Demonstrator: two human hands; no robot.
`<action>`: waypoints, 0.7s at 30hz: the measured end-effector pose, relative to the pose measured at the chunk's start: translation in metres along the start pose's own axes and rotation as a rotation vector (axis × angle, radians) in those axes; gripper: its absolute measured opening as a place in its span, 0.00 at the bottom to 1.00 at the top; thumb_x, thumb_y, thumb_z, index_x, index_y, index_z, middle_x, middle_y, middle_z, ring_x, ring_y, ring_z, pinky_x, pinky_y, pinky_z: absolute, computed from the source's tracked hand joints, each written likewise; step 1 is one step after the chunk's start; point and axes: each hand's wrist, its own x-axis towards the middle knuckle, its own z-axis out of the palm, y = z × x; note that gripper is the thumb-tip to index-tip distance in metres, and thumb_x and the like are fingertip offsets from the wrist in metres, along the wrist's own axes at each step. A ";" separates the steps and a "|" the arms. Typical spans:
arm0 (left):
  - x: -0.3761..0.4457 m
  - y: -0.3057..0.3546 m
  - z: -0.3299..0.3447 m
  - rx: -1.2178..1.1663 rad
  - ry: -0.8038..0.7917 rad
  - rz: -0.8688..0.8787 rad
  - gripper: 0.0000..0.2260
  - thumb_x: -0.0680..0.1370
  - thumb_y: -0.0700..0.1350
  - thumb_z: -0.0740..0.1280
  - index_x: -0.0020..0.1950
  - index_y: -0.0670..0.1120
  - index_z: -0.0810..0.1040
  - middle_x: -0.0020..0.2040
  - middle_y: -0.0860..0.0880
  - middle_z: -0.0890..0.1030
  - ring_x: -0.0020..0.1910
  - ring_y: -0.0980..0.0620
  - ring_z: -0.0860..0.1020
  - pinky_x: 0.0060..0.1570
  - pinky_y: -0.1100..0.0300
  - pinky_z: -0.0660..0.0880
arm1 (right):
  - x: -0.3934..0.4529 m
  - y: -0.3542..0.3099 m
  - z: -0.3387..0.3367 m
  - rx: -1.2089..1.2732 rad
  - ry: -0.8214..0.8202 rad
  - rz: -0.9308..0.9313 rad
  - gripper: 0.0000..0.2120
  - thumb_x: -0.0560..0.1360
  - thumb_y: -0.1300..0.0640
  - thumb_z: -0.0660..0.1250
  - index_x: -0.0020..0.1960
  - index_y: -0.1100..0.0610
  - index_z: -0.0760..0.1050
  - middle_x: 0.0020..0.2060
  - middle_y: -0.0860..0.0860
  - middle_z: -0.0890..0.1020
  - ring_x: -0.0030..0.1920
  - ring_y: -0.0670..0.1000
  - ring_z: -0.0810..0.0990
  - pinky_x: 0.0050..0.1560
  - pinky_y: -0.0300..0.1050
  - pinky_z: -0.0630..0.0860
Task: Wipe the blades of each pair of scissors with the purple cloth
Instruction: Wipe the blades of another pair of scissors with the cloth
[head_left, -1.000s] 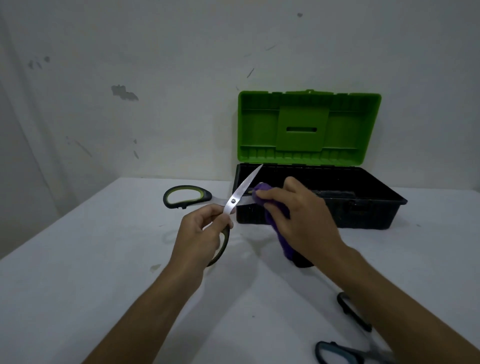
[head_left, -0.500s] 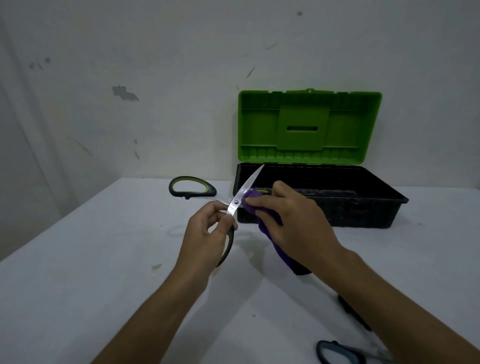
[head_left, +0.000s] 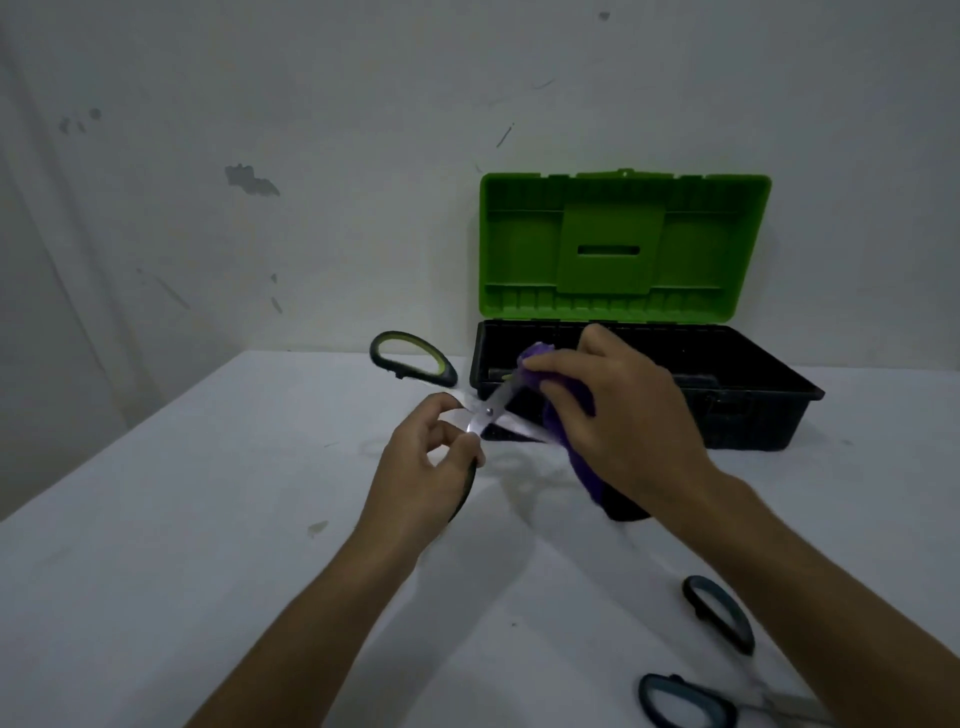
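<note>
My hands work the open scissors above the white table (head_left: 156, 571).
My left hand (head_left: 423, 467) grips the green-and-black-handled steel scissors (head_left: 491, 410) near the pivot; my right hand (head_left: 618, 415) pinches the purple cloth (head_left: 566, 400) around one blade, before the open green-lidded black toolbox (head_left: 753, 415).

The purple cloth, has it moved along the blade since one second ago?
Yes. The purple cloth in the right hand went toward the blade tip, higher against the toolbox front wall than before.
</note>
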 end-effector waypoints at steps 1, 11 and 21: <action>0.000 -0.001 0.001 0.036 -0.010 0.010 0.06 0.80 0.43 0.66 0.55 0.53 0.75 0.37 0.50 0.82 0.29 0.56 0.75 0.31 0.77 0.68 | 0.002 0.000 -0.005 0.009 -0.024 -0.035 0.12 0.78 0.54 0.67 0.60 0.48 0.79 0.40 0.45 0.70 0.36 0.46 0.71 0.33 0.38 0.69; 0.002 0.002 -0.004 0.110 -0.063 0.064 0.09 0.79 0.44 0.67 0.56 0.55 0.73 0.34 0.54 0.83 0.37 0.57 0.79 0.37 0.77 0.70 | 0.000 0.004 0.008 -0.012 -0.148 -0.086 0.11 0.79 0.53 0.64 0.59 0.45 0.80 0.41 0.46 0.67 0.37 0.49 0.71 0.32 0.44 0.71; 0.001 -0.001 -0.003 0.125 -0.118 0.060 0.11 0.79 0.43 0.67 0.59 0.54 0.73 0.35 0.53 0.84 0.44 0.54 0.81 0.49 0.68 0.70 | -0.002 0.000 0.015 0.112 -0.235 -0.117 0.10 0.77 0.51 0.67 0.58 0.44 0.80 0.40 0.41 0.69 0.39 0.42 0.71 0.38 0.36 0.65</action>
